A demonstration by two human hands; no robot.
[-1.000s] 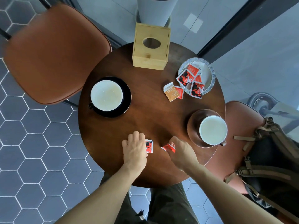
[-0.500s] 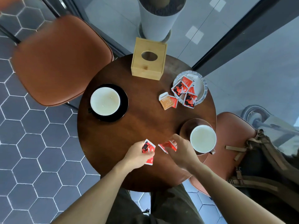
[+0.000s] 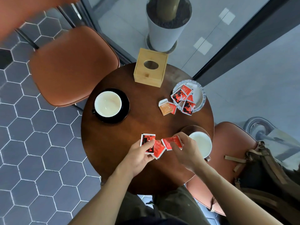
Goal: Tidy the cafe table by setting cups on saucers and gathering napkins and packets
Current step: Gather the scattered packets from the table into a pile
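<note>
My left hand [image 3: 140, 154] grips red-and-black packets [image 3: 147, 142] above the near part of the round dark wooden table [image 3: 142, 125]. My right hand [image 3: 186, 151] pinches a red packet [image 3: 171, 142] right beside them. A white cup [image 3: 108, 103] stands on a black saucer [image 3: 125, 106] at the left. A second white cup [image 3: 202, 144] sits on a brown saucer [image 3: 191, 129] at the right, partly behind my right hand. A small glass dish [image 3: 200, 98] at the far right holds several red packets [image 3: 179, 96]. A tan packet [image 3: 165, 108] lies next to it.
A wooden tissue box [image 3: 151, 69] stands at the table's far edge, with a white planter [image 3: 167, 28] on the floor behind it. A brown chair [image 3: 71, 65] is at the left. Another chair [image 3: 232, 143] at the right carries a dark backpack [image 3: 267, 174].
Both hands lifted their packets off the table and brought them together. The left hand's packets now fan out beside the right hand's one. The camera has risen.
</note>
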